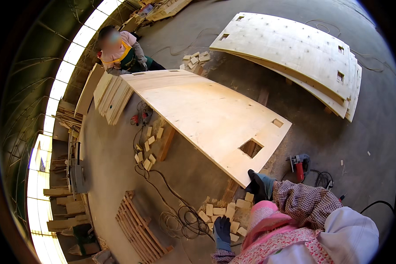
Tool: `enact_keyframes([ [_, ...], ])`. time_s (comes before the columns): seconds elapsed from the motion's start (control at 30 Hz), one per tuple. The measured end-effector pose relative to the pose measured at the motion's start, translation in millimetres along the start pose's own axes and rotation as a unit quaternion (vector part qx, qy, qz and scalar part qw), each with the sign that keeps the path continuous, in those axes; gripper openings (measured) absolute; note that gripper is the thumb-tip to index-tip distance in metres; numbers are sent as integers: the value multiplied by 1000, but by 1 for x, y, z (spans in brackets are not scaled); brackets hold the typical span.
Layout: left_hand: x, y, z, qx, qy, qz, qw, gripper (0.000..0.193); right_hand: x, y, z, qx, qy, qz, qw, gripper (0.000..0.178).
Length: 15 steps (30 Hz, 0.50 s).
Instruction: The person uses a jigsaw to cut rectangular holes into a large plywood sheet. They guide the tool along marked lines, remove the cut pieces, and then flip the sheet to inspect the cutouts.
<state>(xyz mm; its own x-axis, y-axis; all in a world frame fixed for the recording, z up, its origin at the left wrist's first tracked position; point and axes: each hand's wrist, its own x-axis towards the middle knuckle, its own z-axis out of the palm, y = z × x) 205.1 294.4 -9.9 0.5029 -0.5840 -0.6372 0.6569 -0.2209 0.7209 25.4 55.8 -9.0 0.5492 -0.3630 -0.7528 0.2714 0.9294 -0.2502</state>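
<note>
A large plywood panel (pixel 198 114) with cut-out rectangular holes stretches from near me to the far left, raised on timber supports. My right hand (pixel 258 186), in a dark glove with a blue cuff, is closed on its near corner. My left hand (pixel 222 230), gloved alike, hangs low over the loose wood blocks (pixel 219 211), apart from the panel. Its fingers are stretched out and hold nothing. A co-worker (pixel 123 53) with gloved hands bends at the panel's far end.
A stack of similar panels (pixel 290 57) lies at the far right. On the floor are a red and grey power saw (pixel 299 167), coiled cables (pixel 180 222), a slatted wood pallet (pixel 138 229) and more blocks (pixel 148 143). Stacked boards (pixel 112 97) lean beside the co-worker.
</note>
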Motion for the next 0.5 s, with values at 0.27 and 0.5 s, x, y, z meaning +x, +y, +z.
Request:
enact_keyframes([
  [0.27, 100, 66, 184, 12, -188, -35, 982, 60, 51, 21, -2, -101, -96, -67, 988, 48],
  [0.5, 138, 72, 201, 14, -54, -18, 998, 46, 58, -1, -27, -40, -13, 110, 993, 54],
])
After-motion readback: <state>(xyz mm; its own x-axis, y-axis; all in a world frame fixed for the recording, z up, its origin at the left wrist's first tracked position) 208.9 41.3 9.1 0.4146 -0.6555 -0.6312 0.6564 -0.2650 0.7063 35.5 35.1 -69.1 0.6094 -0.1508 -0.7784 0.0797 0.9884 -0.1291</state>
